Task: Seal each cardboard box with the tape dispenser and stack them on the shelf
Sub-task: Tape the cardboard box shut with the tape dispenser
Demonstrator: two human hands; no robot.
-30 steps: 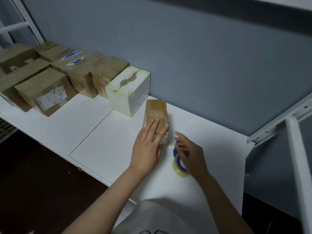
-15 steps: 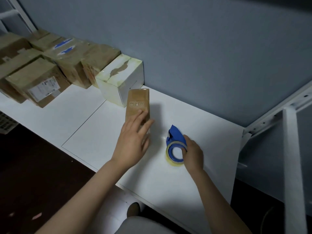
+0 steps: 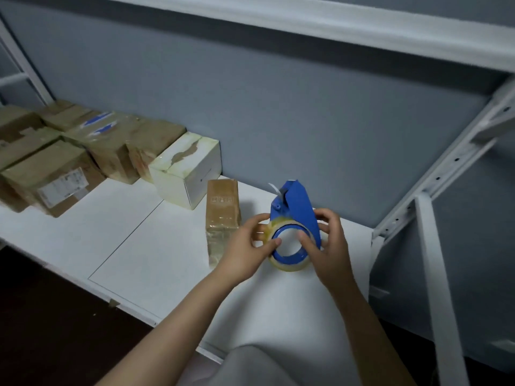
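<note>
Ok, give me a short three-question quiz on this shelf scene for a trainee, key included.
1. True or false: the left hand and the right hand both hold the blue plastic tape dispenser.
2. Which thing stands right next to the small brown cardboard box on the white shelf? A) a white cardboard box with a torn top; B) a red bucket; C) a glass bottle.
3. Yes or no: is the dispenser's loose tape end stuck to any box?
Key: 1 true; 2 A; 3 no.
</note>
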